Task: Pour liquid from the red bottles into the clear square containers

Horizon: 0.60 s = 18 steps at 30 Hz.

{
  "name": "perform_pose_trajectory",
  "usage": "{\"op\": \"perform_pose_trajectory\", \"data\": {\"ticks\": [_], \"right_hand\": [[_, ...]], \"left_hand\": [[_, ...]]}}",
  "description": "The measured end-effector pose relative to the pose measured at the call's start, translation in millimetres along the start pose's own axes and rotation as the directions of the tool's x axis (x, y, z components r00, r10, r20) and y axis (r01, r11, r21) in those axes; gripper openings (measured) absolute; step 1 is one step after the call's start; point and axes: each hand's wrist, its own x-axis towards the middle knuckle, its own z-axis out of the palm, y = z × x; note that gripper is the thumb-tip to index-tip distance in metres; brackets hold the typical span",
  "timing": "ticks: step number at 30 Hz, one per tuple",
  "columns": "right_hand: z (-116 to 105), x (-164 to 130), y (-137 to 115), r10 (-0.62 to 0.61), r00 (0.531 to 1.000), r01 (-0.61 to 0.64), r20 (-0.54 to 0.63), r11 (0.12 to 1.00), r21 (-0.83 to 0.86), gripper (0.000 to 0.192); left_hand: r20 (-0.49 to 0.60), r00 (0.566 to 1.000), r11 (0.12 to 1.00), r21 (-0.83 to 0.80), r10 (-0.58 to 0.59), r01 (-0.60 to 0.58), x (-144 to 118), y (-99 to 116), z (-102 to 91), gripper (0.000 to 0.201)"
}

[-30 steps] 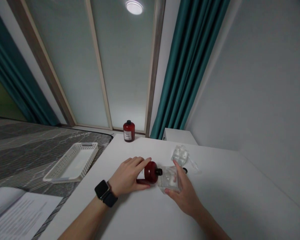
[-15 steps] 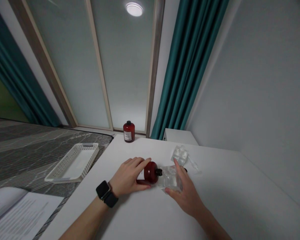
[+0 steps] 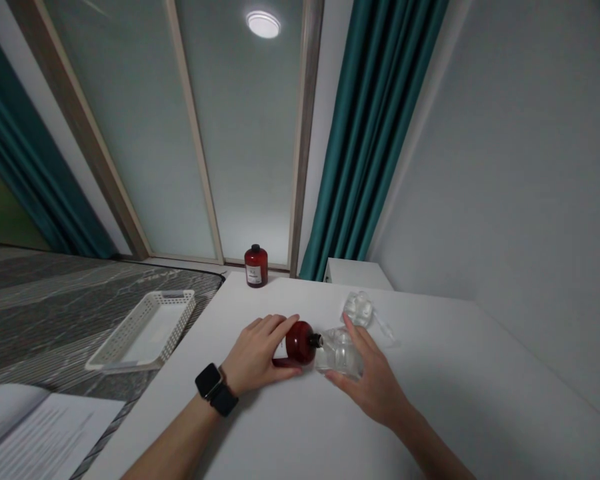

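Observation:
My left hand (image 3: pixel 260 353), with a black watch on its wrist, is wrapped round a dark red bottle (image 3: pixel 300 343) with a white label. This bottle lies tilted on its side, its black neck pointing right. My right hand (image 3: pixel 373 380) has thumb and fingers closed round a clear, shiny plastic item (image 3: pixel 341 351); whether it is a bag or a container I cannot tell. The bottle's neck is right beside this item's left end. Just behind lies another clear plastic piece (image 3: pixel 358 309), with a thin clear strip trailing right.
A second dark red bottle (image 3: pixel 256 267) stands upright at the far edge of the white table (image 3: pixel 300 433). Left of the table are a white perforated basket (image 3: pixel 93 360) and an open book (image 3: pixel 65 427). A white cabinet (image 3: pixel 357 273) stands behind the far edge.
The dark red bottle and my left hand have shifted very slightly. A small black part that showed beyond my right hand is now hidden. The view has moved a little.

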Motion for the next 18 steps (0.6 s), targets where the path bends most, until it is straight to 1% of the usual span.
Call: {"op": "perform_pose_trajectory", "data": {"ticks": [5, 8, 11, 15, 18], "right_hand": [[-6, 3, 0, -0.031, 0.999, 0.031, 0.014, 0.998, -0.046, 0.093], [-12, 5, -4, -0.025, 0.999, 0.027, 0.037, 0.998, -0.059, 0.09], [-19, 8, -9, -0.017, 0.997, 0.021, 0.077, 0.998, -0.055, 0.088], [-28, 13, -15, -0.041, 0.993, 0.049, 0.111, 0.996, -0.068, 0.09], [-34, 16, -19, -0.031, 0.99, 0.043, 0.137, 0.996, -0.081, 0.091]], "left_hand": [[-0.008, 1.0, 1.0, -0.009, -0.022, 0.022, 0, 2, 2.9, 0.081], [-0.022, 0.999, 0.999, -0.027, -0.038, 0.037, -1, 3, 6.3, 0.082], [-0.045, 0.997, 0.997, -0.048, -0.06, 0.058, -3, 5, 10.5, 0.084], [-0.086, 0.993, 0.994, -0.08, -0.086, 0.079, -3, 9, 15.8, 0.084], [-0.116, 0.988, 0.99, -0.107, -0.102, 0.089, -4, 11, 18.4, 0.084]]}}
